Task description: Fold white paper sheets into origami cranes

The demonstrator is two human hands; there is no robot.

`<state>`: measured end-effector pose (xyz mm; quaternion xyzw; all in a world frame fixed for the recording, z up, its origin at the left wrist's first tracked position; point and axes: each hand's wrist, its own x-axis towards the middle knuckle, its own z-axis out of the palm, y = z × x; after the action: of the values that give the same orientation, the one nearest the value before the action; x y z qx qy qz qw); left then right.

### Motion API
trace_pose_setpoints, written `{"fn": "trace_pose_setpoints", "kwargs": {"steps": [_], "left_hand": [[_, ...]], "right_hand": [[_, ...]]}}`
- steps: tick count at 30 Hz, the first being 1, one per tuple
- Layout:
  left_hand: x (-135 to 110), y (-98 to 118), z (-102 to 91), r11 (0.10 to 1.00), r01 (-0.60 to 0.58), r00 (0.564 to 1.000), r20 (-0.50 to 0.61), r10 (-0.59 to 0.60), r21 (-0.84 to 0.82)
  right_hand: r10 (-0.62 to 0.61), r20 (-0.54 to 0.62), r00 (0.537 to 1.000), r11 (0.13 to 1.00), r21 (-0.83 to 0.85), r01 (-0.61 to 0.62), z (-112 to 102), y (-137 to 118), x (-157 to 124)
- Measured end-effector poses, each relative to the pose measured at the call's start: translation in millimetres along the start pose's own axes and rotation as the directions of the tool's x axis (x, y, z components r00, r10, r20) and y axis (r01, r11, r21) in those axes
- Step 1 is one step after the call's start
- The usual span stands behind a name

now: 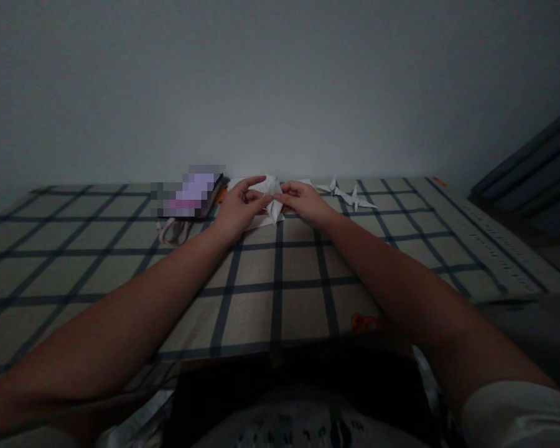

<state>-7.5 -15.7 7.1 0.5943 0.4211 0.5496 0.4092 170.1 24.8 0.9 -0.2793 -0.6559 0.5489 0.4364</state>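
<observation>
Inspector: Dim room, bare pale wall, checked cloth [280, 274] over the worktop.

Clerk: And the hands?

Inspector: Left hand [237, 208] and right hand [303, 202] meet at the far edge, fingertips pinched on a folded white paper piece [271, 198]. It looks light, thin and easily creased; best held at the folded edges.

Clerk: Anything nearby?

Inspector: Two finished paper cranes [350, 194] just to the right, a blurred purple item [191, 193] to the left. No legible writing.

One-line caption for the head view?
Both hands, left and right, pinch a white folded paper over a checked cloth; paper cranes beside.
</observation>
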Motion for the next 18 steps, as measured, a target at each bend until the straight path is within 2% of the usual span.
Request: {"fn": "trace_pose_setpoints", "kwargs": {"steps": [6, 13, 18], "left_hand": [[-1.5, 1.8, 1.9, 0.998, 0.058, 0.997, 0.048, -0.057, -0.025], [-0.2, -1.8, -0.5, 1.000, -0.018, 0.998, 0.067, 0.017, 0.013], [-1.8, -0.6, 2.2, 0.998, 0.058, 0.995, 0.079, -0.056, -0.027]], "right_hand": [[-0.027, -0.089, 0.996, 0.999, -0.028, 0.025, 1.8, -5.5, -0.6], [-0.066, -0.029, 0.997, 0.997, -0.047, 0.064, 0.7, -0.7, 0.9], [-0.096, -0.122, 0.988, 0.990, -0.115, 0.082, -0.2, -2.6, -0.5]]}}
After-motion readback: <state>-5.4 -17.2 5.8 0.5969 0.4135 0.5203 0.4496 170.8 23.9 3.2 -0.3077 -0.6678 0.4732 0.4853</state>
